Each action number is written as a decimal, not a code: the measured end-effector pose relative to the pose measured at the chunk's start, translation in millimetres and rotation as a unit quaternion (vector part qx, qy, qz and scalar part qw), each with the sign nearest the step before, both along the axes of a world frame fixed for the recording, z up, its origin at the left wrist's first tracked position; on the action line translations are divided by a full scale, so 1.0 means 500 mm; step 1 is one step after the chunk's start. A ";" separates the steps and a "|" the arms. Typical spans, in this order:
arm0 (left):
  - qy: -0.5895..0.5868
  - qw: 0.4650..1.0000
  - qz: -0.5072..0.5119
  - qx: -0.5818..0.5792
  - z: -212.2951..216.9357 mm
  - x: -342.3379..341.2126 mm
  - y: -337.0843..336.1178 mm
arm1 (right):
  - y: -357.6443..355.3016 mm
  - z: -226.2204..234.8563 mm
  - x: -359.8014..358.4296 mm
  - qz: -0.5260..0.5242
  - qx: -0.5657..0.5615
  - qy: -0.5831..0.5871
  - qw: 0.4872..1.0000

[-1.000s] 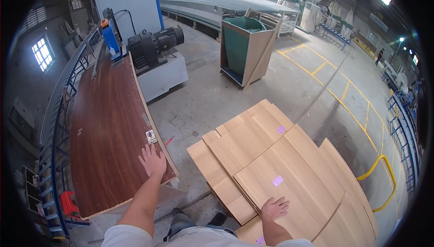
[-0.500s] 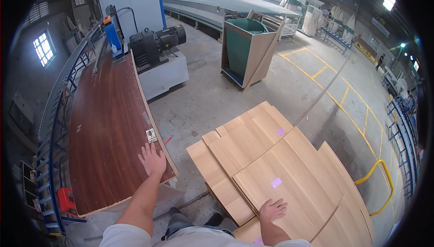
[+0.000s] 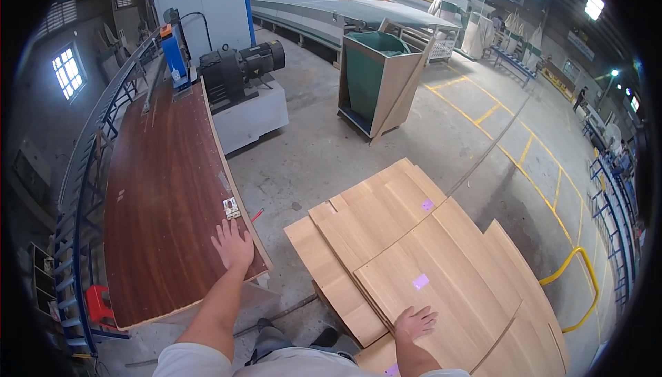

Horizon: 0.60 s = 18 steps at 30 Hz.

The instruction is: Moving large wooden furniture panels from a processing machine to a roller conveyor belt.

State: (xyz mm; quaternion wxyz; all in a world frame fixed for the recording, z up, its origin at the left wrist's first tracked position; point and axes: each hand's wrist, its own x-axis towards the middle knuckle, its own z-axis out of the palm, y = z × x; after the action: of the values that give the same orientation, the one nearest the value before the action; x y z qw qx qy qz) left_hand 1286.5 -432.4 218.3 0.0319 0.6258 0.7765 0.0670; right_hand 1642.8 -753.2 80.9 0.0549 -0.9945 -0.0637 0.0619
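My left hand (image 3: 233, 244) lies flat, fingers spread, near the right edge of a dark red-brown wood-grain tabletop (image 3: 162, 197). Just beyond its fingertips is a small white switch-like fitting (image 3: 231, 207), and a red pencil-like stick (image 3: 258, 215) pokes out past the table edge. On the right, my right hand (image 3: 415, 322) rests palm down with fingers stretched out on a stack of light wood panels (image 3: 441, 253). Pink labels (image 3: 421, 281) are stuck on the panels. Neither hand holds anything.
A blue-and-black motor machine (image 3: 238, 70) stands at the table's far end. Ahead is a wooden bin with a green liner (image 3: 365, 73). A yellow rail handle (image 3: 594, 287) stands right of the panels. Roller conveyors (image 3: 72, 253) run along the left; a red stool (image 3: 98, 306) is beside them.
Both hands stay in place on the table and the panels. The view has shifted only very slightly.
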 end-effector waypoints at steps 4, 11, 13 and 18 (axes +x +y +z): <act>0.000 1.000 0.000 -0.002 0.000 0.000 0.000 | 0.002 0.004 0.000 0.000 -0.003 0.005 1.000; 0.003 1.000 0.000 -0.002 0.001 0.001 -0.001 | 0.001 0.001 0.002 0.001 -0.003 0.000 1.000; 0.000 1.000 -0.001 -0.001 0.001 0.001 0.000 | 0.001 0.001 0.002 -0.005 0.002 0.011 1.000; 0.000 1.000 -0.001 -0.002 0.002 0.001 -0.001 | 0.003 0.006 0.000 -0.005 -0.004 0.014 1.000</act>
State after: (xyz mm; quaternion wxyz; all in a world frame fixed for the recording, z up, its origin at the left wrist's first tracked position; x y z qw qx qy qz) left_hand 1286.9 -433.0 219.2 0.0339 0.6266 0.7759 0.0653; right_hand 1642.9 -751.9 84.1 0.0520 -0.9941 -0.0573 0.0761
